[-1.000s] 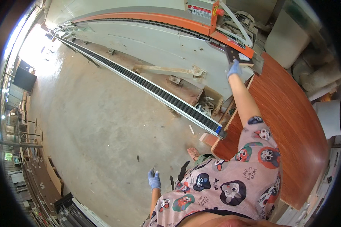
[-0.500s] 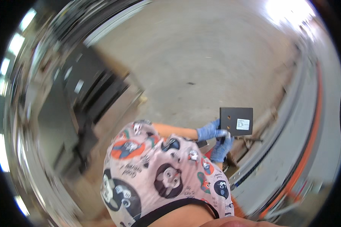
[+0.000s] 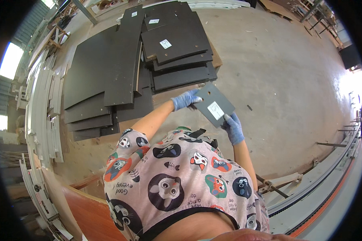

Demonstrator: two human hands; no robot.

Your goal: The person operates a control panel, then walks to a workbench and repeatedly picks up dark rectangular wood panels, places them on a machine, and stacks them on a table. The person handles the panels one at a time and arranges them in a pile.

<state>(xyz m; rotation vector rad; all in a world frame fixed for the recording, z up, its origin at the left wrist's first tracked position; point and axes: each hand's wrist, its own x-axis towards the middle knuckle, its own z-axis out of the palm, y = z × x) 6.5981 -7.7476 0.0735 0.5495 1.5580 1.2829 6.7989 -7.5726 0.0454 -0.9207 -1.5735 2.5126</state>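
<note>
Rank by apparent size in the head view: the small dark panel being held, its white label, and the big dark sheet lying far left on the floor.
1. big dark sheet
2. small dark panel, though nearer the camera
3. white label

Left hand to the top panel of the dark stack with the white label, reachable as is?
Probably not right away: the left hand is gripping the small dark panel together with the right hand. The way to the labelled top panel looks unobstructed, though it seems beyond the hand.

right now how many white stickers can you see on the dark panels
4: one on the held small dark panel, three on the stacked dark panels. Others may be hidden.
</note>
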